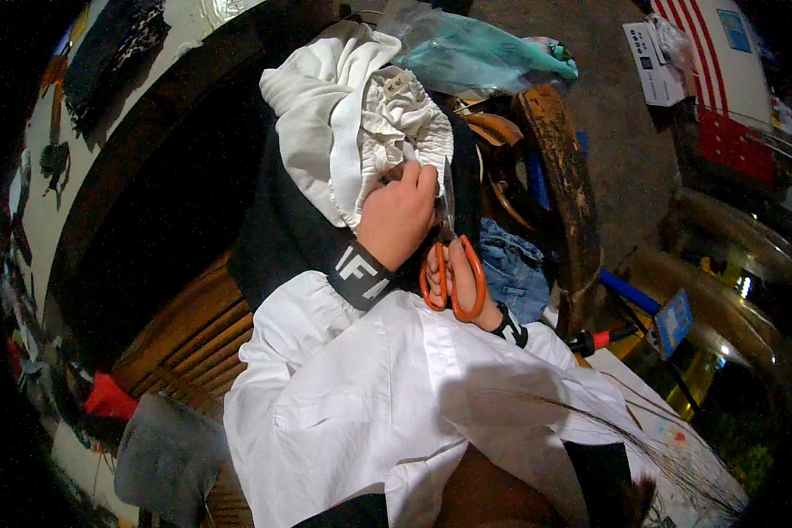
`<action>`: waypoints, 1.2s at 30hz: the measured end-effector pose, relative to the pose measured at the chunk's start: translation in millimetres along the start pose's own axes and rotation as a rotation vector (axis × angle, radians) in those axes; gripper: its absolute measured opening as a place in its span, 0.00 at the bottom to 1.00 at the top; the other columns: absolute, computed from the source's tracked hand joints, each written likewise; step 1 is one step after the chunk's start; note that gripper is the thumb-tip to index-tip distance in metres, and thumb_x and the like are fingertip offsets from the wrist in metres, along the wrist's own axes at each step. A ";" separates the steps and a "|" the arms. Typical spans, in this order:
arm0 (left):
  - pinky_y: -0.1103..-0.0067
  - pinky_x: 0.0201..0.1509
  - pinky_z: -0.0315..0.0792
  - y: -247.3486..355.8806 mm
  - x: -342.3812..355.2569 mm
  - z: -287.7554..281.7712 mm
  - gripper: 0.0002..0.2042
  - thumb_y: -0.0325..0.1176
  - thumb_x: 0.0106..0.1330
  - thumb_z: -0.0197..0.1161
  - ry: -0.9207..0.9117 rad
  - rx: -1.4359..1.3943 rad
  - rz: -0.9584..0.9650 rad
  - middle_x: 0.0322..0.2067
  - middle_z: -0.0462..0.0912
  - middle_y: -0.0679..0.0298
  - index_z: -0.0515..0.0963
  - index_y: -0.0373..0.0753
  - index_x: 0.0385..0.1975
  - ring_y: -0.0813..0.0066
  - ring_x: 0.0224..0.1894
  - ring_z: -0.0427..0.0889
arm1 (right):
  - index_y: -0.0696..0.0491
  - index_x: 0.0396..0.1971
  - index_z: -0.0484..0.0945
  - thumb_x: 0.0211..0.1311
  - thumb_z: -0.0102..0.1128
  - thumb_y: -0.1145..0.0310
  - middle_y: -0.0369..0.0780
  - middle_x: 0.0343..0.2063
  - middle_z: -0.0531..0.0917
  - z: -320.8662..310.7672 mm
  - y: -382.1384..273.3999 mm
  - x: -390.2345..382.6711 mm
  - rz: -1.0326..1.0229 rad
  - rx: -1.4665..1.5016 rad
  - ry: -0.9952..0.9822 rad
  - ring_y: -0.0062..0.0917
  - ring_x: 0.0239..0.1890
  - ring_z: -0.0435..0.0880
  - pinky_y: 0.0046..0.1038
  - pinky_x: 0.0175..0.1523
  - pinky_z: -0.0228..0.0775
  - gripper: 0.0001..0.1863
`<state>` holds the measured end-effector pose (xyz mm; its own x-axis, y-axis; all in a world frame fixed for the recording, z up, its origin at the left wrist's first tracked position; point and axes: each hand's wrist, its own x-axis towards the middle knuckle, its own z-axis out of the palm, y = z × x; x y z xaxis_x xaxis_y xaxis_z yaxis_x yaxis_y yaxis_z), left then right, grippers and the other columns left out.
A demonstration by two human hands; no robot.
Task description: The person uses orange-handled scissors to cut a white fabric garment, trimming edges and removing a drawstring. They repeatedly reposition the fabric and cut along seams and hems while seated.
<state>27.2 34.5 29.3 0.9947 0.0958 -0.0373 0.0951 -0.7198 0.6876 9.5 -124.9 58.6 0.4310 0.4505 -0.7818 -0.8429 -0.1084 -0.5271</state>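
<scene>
Across my lap, over dark cloth (282, 216), lies a cream-white garment (308, 110) with a gathered elastic waistband, its inside turned up and a small tag (394, 84) showing. My left hand (398, 214) is closed on the near edge of that waistband, fingers bunched in the cloth. In my right hand (463, 280) is a pair of scissors (479, 264) with orange handles, fingers through the loops. The blades point away from me, along the garment's right edge beside my left fingers. Whether cloth lies between the blades, I cannot tell.
A slatted wooden bench (180, 330) is at left, with a grey cloth (169, 453) on it. On the right are a worn wooden armrest (554, 167) and folded blue jeans (512, 268). Beyond the garment lies a teal plastic bag (475, 53). A blue-handled tool (629, 290) is farther right.
</scene>
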 end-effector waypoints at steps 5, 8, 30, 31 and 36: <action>0.67 0.26 0.73 -1.1 -0.4 -0.8 0.10 0.27 0.54 0.56 0.003 0.034 0.006 0.31 0.72 0.56 0.65 0.37 0.34 0.58 0.25 0.79 | 0.51 0.25 0.67 0.67 0.38 0.43 0.32 0.14 0.65 1.2 -2.9 -3.7 0.042 -0.005 -0.005 0.18 0.12 0.61 0.20 0.15 0.56 0.25; 0.69 0.24 0.74 -5.3 0.7 -4.0 0.09 0.27 0.54 0.55 0.023 0.024 0.059 0.31 0.73 0.56 0.66 0.36 0.33 0.59 0.24 0.80 | 0.51 0.25 0.67 0.67 0.38 0.44 0.33 0.15 0.65 -0.5 0.0 -2.8 0.021 0.003 0.014 0.18 0.12 0.60 0.20 0.16 0.55 0.25; 0.66 0.28 0.71 -21.1 -6.2 -18.0 0.07 0.34 0.53 0.59 -0.212 -0.242 0.340 0.21 0.76 0.58 0.72 0.39 0.22 0.55 0.25 0.78 | 0.50 0.32 0.70 0.63 0.31 0.34 0.33 0.19 0.68 0.2 -1.9 10.9 0.011 0.122 0.045 0.20 0.16 0.66 0.22 0.22 0.63 0.32; 0.66 0.28 0.71 -22.0 -9.0 -17.5 0.07 0.34 0.53 0.59 -0.224 -0.222 0.337 0.22 0.76 0.58 0.72 0.39 0.22 0.55 0.25 0.78 | 0.50 0.29 0.70 0.63 0.32 0.34 0.33 0.17 0.68 -0.4 -2.2 11.4 0.006 0.127 0.053 0.19 0.14 0.65 0.21 0.20 0.61 0.32; 0.66 0.27 0.71 -26.4 -16.6 -23.8 0.07 0.34 0.54 0.59 -0.196 -0.181 0.281 0.22 0.75 0.58 0.71 0.39 0.23 0.56 0.25 0.78 | 0.50 0.23 0.67 0.65 0.35 0.38 0.31 0.13 0.66 0.2 -9.1 8.2 -0.016 0.038 0.047 0.17 0.10 0.62 0.20 0.14 0.55 0.29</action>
<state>7.3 68.3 29.0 0.9712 -0.2338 0.0447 -0.1731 -0.5647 0.8069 20.6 -120.1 57.1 0.4589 0.4095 -0.7885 -0.8469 -0.0669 -0.5276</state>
